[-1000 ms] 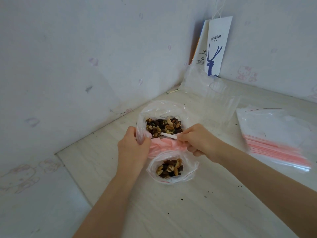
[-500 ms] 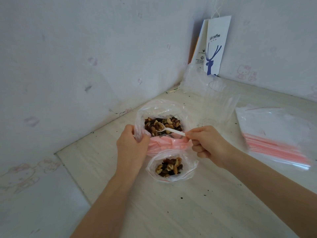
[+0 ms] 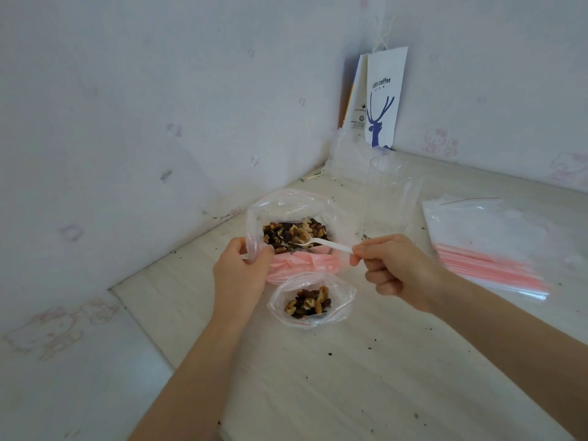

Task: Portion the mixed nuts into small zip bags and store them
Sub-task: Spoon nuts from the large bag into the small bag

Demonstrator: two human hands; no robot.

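Left hand grips the clear nut bag; right hand pinches a white spoon among brown nuts.

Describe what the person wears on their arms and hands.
The left hand and right hand wear no gloves, and no ring, watch or bracelet is visible. No sleeve shows on either arm up to the frame's edge.

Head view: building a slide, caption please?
Left hand holds the big bag open; right hand dips a spoon into its nuts.
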